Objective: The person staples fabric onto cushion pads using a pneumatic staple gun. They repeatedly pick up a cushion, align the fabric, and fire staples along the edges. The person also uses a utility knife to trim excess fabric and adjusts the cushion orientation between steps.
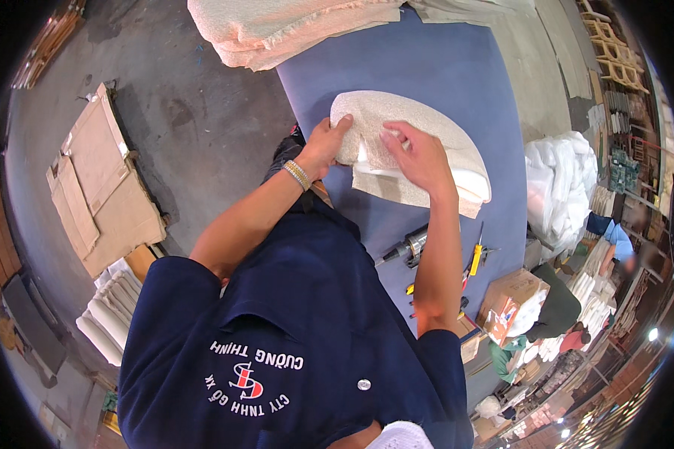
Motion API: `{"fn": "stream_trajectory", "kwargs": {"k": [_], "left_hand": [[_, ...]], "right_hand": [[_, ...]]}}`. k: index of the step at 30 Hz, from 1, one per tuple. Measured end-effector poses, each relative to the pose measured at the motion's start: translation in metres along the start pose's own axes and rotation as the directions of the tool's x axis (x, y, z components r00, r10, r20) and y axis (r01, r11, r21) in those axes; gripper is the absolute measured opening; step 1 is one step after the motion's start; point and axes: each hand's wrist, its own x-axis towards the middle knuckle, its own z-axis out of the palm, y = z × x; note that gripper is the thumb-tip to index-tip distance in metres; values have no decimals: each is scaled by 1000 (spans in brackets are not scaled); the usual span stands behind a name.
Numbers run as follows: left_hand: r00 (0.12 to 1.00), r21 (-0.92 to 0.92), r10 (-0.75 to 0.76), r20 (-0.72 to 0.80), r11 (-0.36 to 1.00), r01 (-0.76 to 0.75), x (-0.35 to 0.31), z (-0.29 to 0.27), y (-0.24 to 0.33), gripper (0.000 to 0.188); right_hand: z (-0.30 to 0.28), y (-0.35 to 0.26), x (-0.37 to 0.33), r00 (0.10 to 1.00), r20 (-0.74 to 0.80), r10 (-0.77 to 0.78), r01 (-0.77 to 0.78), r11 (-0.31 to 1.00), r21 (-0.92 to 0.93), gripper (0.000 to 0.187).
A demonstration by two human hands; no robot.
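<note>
A curved piece of upholstery covered in cream, nubbly fabric point(416, 120) lies on the blue-grey tabletop point(419, 60). A smooth white inner part point(468, 182) shows beneath its fabric along the near side. My left hand point(327, 144) grips the left end, thumb on top and fingers underneath. Over the middle of the piece is my right hand point(421, 157), its fingers bent and the thumb apart from them. The fingertips are at the fabric; nothing shows between them. A notch or fold in the fabric opens between the two hands.
Nearer on the table lie a power tool point(408, 247) and a yellow-handled screwdriver point(475, 258). Cream fabric point(292, 30) is piled at the far end. On the right are white plastic-wrapped goods point(558, 187), a cardboard box point(513, 299) and people. Flattened cardboard point(101, 179) is at left.
</note>
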Motion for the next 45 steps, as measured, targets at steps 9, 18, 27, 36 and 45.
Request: {"fn": "stream_trajectory", "kwargs": {"k": [9,18,27,36,45], "left_hand": [[980,78,196,43,977,-199,4,-13,-33,64],[992,90,124,27,988,-126,8,-29,-57,62],[991,-100,-124,47,987,129,-21,1,-30,53],[985,-189,-144,97,969,160,-29,6,1,57],[622,707,724,296,272,-653,-62,-17,40,40]], "right_hand": [[99,48,-127,838,43,543,-442,631,637,48],[135,11,-99,781,302,546,-508,274,817,66],[86,-17,-83,859,-130,496,-291,680,673,62],[54,-29,-33,882,-187,433,-254,770,586,59],[42,-29,6,937,-325,130,51,869,492,11]]}}
